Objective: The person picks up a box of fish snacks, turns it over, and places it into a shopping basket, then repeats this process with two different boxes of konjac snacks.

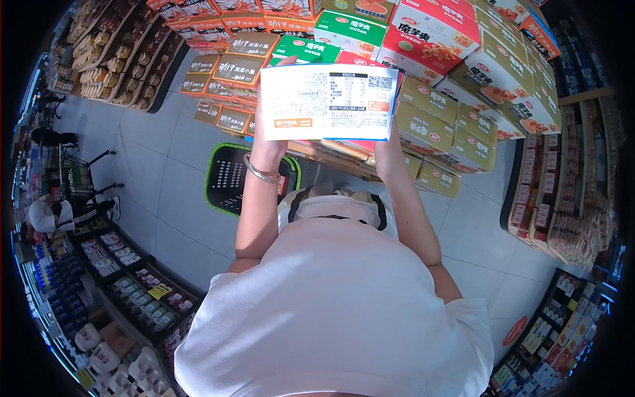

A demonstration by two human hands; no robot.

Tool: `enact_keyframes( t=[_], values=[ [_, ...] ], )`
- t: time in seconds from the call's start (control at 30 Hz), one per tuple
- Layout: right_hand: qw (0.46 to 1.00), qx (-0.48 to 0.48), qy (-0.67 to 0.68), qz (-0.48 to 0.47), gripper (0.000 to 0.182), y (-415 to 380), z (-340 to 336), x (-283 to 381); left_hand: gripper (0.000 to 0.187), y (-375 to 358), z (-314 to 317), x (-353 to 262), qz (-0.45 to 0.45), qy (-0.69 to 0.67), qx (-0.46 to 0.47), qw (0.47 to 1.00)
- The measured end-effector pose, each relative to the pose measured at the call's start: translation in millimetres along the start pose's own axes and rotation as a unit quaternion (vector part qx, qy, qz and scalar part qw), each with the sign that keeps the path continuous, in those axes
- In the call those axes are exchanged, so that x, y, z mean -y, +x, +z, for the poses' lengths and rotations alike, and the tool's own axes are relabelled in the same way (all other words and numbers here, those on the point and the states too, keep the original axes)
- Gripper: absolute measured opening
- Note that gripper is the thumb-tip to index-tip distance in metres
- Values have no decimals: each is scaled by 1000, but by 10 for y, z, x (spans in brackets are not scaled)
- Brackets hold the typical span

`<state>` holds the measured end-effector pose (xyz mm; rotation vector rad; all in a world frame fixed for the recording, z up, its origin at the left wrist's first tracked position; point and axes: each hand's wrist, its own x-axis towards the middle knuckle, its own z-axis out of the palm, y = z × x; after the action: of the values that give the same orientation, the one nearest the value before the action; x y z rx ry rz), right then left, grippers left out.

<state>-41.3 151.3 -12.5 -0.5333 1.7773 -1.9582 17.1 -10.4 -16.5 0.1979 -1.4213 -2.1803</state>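
Note:
Both my hands hold up a snack box (311, 102), its white label side with small print, a table and a square code facing me. My left hand (272, 135) grips its left end, with a bracelet on that wrist. At the opposite end my right hand (389, 149) is closed on the box's lower right corner; most of its fingers are hidden behind it. Past the box stands a stack of snack boxes in green (350, 33), red (433, 40) and gold (430, 126). Below my left forearm, a black basket with a green rim (213, 173) rests on the floor.
Orange and brown boxes (241, 49) are piled at the left of the stack. Shelves with packaged goods (122, 53) curve round at the far left, and more shelves (562, 192) stand at the right. A person in white (46, 215) is near a shopping cart (79, 169) at the left.

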Motion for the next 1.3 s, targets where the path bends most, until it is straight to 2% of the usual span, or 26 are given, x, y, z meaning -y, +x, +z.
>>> enact_keyframes(
  t=[0.7,0.87,1.0,1.07,1.2,1.27,1.3],
  values=[
    [998,-12,37,53,63,75,-47,-42,50,55,-14,27,-29,5,-14,999],
    [999,-8,32,23,56,109,-66,-200,50,40,-13,27,-5,37,-16,999],
    [997,-11,63,44,52,108,-52,-181,51,36,-41,39,-5,37,-2,999],
    [999,-10,37,17,49,107,-65,-230,51,45,-42,48,1,28,-6,1000],
    [998,-7,60,27,48,102,-71,-259,51,39,-12,20,-13,32,-9,999],
    [999,-4,15,-37,48,84,-76,-303,50,44,-9,30,5,59,-13,998],
    [999,-4,15,-37,48,78,-68,-278,50,50,-22,34,4,59,-13,998]
  ],
)
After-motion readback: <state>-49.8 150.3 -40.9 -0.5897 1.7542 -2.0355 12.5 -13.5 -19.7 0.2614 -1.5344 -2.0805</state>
